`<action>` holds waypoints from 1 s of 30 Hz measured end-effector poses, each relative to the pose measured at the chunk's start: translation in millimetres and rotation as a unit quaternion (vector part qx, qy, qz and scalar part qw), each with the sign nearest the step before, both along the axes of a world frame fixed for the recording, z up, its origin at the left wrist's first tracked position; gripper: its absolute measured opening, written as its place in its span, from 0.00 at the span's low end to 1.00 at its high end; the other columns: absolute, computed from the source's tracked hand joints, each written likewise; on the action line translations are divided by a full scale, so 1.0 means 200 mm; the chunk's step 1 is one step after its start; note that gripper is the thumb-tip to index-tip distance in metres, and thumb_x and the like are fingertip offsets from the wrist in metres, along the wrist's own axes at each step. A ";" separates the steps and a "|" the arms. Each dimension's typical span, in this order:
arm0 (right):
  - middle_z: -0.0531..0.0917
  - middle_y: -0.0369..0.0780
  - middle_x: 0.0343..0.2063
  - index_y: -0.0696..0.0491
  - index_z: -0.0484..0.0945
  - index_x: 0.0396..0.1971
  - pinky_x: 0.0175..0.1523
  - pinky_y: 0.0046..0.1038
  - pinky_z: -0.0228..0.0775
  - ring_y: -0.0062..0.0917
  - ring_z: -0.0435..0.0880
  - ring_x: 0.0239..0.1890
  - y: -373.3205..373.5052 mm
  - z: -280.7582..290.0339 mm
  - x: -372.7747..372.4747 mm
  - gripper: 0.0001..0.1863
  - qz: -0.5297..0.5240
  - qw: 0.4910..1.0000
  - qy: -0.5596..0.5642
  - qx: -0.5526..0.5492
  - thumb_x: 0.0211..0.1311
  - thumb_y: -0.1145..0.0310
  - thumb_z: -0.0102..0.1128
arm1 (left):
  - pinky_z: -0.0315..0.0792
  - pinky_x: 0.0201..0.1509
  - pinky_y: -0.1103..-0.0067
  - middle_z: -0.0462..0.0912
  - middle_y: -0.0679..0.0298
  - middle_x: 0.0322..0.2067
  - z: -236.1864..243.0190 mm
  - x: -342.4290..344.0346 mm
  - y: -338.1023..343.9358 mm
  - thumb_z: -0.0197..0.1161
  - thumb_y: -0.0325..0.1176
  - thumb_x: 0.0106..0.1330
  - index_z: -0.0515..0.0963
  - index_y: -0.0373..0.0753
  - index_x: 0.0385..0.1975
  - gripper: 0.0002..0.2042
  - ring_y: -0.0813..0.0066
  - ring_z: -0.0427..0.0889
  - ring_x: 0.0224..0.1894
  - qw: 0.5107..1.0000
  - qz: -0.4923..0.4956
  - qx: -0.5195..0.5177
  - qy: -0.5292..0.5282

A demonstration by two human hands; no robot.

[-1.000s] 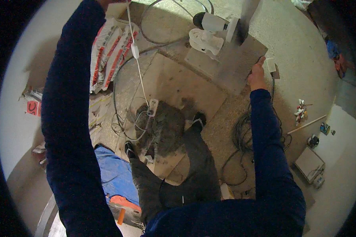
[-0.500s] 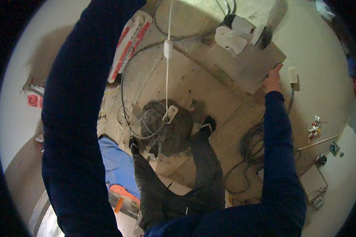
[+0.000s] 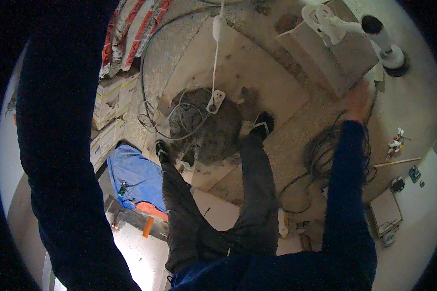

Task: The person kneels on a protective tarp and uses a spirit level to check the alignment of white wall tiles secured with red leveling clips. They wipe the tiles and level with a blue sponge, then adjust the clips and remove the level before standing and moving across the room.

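A brown cardboard box (image 3: 315,53) stands at the far right, tilted in the picture. White plastic pipe fittings (image 3: 325,22) rest on top of it, and a white pipe piece with a dark collar (image 3: 391,53) extends past its right side. My right hand (image 3: 358,102) is at the box's near right corner; its fingers are smeared by motion, so whether they grip the box is unclear. My left arm (image 3: 58,136) in a dark blue sleeve reaches up out of the picture, and the left hand is outside it.
A white power strip (image 3: 216,101) hangs on a white cord above a dark patch (image 3: 206,131) by my feet. Coiled black cable (image 3: 320,153) lies right of my legs. Red-and-white bags (image 3: 136,34) are stacked far left. A blue cloth (image 3: 133,172) lies left of my legs.
The view has shifted, so the floor sits higher in the picture. The box and fittings appear farther up and right. My right hand has moved right, and my left arm farther left.
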State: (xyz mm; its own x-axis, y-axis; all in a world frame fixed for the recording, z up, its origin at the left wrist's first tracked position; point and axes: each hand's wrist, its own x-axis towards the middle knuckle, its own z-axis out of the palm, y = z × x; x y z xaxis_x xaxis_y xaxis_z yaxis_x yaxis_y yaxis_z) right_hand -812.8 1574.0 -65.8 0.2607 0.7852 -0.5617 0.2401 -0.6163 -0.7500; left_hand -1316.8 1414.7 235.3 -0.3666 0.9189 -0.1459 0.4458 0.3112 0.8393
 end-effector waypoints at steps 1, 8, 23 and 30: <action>0.74 0.49 0.60 0.60 0.65 0.65 0.66 0.39 0.65 0.40 0.72 0.63 -0.14 -0.01 0.03 0.34 -0.006 0.998 -0.042 0.051 0.71 0.47 0.42 | 0.80 0.48 0.64 0.82 0.51 0.37 -0.02 -0.01 -0.04 0.60 0.35 0.70 0.78 0.30 0.39 0.12 0.58 0.83 0.41 1.000 0.001 -0.005 0.006; 0.78 0.53 0.55 0.61 0.72 0.59 0.65 0.38 0.64 0.43 0.75 0.59 -1.34 0.00 -0.41 0.26 0.341 0.923 -0.137 0.118 0.69 0.59 0.55 | 0.79 0.50 0.63 0.81 0.51 0.40 -0.24 -0.11 -0.28 0.60 0.35 0.69 0.78 0.32 0.42 0.12 0.56 0.82 0.44 0.999 0.005 -0.031 0.040; 0.76 0.48 0.60 0.52 0.68 0.65 0.59 0.41 0.70 0.43 0.79 0.56 -2.01 0.01 -1.42 0.33 0.615 0.759 -0.066 0.203 0.63 0.54 0.65 | 0.76 0.54 0.61 0.81 0.50 0.47 -0.75 -0.41 -0.99 0.61 0.36 0.66 0.76 0.34 0.47 0.15 0.52 0.79 0.50 0.995 0.009 -0.064 0.075; 0.81 0.53 0.52 0.60 0.75 0.57 0.58 0.41 0.70 0.45 0.80 0.54 -2.20 -0.35 -1.51 0.32 0.719 0.684 -0.058 -0.111 0.66 0.47 0.60 | 0.75 0.56 0.60 0.80 0.49 0.50 -0.99 -0.47 -1.26 0.61 0.36 0.65 0.76 0.36 0.50 0.16 0.49 0.78 0.53 0.993 -0.001 -0.053 0.103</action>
